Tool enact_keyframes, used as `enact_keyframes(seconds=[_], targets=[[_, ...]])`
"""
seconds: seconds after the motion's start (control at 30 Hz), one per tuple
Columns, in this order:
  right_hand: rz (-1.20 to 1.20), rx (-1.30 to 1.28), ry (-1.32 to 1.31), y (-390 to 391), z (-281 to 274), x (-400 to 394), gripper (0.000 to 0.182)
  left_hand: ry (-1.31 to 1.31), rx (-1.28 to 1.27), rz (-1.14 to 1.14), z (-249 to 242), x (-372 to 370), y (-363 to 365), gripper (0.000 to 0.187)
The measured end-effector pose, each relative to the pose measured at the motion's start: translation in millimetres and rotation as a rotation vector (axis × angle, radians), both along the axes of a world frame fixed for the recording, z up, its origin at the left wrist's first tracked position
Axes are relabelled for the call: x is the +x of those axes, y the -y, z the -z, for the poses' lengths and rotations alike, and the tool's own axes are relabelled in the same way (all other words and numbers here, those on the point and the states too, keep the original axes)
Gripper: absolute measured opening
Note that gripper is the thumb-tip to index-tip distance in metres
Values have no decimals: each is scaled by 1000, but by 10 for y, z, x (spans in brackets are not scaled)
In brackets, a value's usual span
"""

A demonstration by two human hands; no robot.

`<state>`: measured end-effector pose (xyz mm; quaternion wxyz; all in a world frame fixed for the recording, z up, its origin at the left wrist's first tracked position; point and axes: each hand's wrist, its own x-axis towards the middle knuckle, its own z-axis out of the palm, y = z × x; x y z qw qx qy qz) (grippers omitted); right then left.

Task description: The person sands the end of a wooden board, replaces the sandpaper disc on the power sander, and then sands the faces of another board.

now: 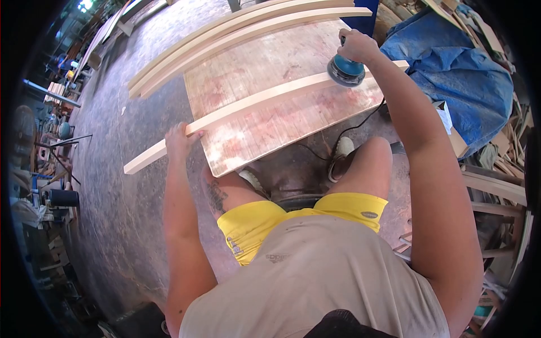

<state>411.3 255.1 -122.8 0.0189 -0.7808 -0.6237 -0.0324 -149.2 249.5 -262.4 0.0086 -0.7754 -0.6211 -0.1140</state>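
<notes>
A long pale wooden strip (253, 102) lies across a worn wooden board (248, 141), with its left end jutting past the board's edge. My left hand (179, 141) is closed around the strip near that overhanging end. Toward the strip's other end, my right hand (358, 46) grips the top of a teal orbital sander (345, 70). The sander's round pad sits on or just over the strip; the exact contact is hidden. From the sander side a dark cord (360, 124) runs down below the board.
Several more wooden strips (248, 42) lie along the board's far side. A crumpled blue tarp (451, 73) covers things at the right, by piled wood scraps (507, 163). Clutter and a dark bucket (63, 198) stand at the left on the concrete floor (124, 225).
</notes>
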Motion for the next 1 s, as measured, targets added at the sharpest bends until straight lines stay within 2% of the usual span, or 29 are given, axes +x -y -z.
enact_keyframes(seconds=[0.1,0.17,0.43,0.53,0.6,0.7,0.8,0.93,1.0], targets=[[44,-80,16,12,-34,128,50,-2,6,0,8,9,12,60],[37,18,29,-14,51,315,49,-5,11,0,36,2,8,60],[96,37,29,-101,107,841,47,5,48,19,14,35,54,59],[132,-63,-23,-106,59,889,47,-19,42,19,-19,65,87,57],[71,15,9,-95,91,843,48,18,138,57,19,70,95,59],[-3,56,3,-103,134,674,48,38,111,32,-14,104,124,59],[-79,-6,-19,-145,86,342,46,16,17,-16,-136,174,150,60],[-158,33,-65,-191,39,-109,46,32,76,-10,-107,249,166,63],[-156,-30,-52,-216,0,-345,48,35,53,-3,-102,334,136,66]])
